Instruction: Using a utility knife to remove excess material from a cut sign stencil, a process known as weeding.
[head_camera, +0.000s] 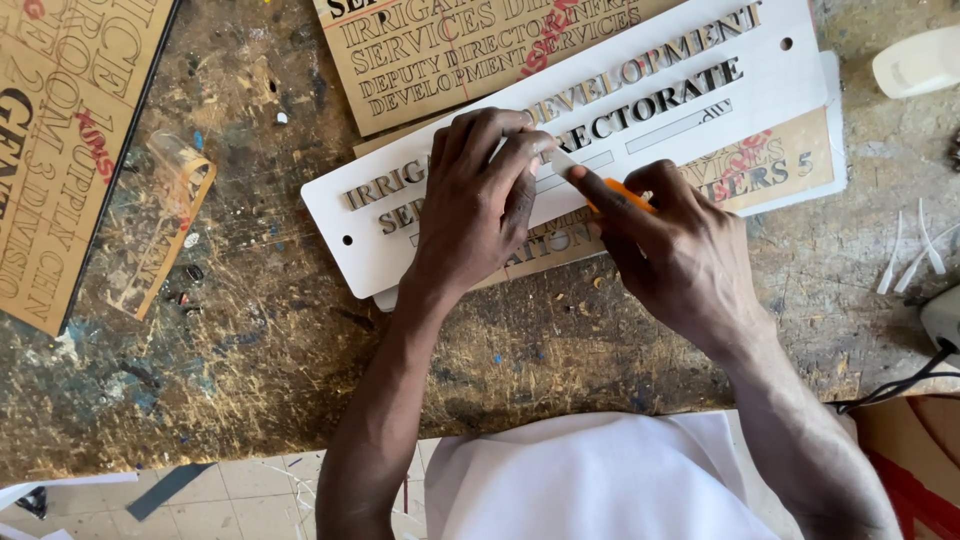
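A long white sign plate (770, 70) with cut-out lettering lies at an angle on a worn wooden workbench (250, 330). My left hand (475, 205) presses flat on the middle of the plate, fingers spread over the letters. My right hand (680, 255) grips an orange craft knife (625, 192). Its pale blade tip touches the plate just beside my left fingertips. Under the white plate lies a tan sign panel (775, 165) with dark lettering.
More tan lettered panels lie at the top centre (440, 60) and far left (60, 140). A peeled clear film strip (165, 225) rests left of the plate. White offcut slivers (915, 255), a white object (915, 60) and a black cable (900, 385) sit at the right.
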